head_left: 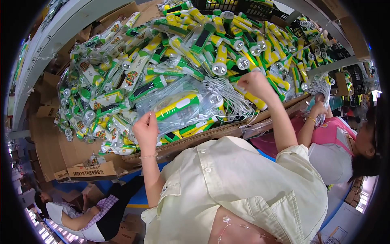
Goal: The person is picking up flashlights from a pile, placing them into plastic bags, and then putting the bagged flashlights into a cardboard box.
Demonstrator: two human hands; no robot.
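Note:
My left hand pinches the near edge of a clear plastic bag. A green and yellow flashlight lies at that bag, its clear lens end pointing right; whether it is fully inside, I cannot tell. More clear bags lie flat just beyond it. My right hand is raised over the pile with its fingers curled closed; what they hold, if anything, is hidden. Below and left of that hand spreads a bundle of thin white cables. Loose yellow and green flashlights lie just past the right hand.
Bagged flashlights heap up on the left of a large cardboard box, whose near edge runs before me. At right, a co-worker's hand holds white cables. Another person sits lower left. A grey metal frame flanks the box.

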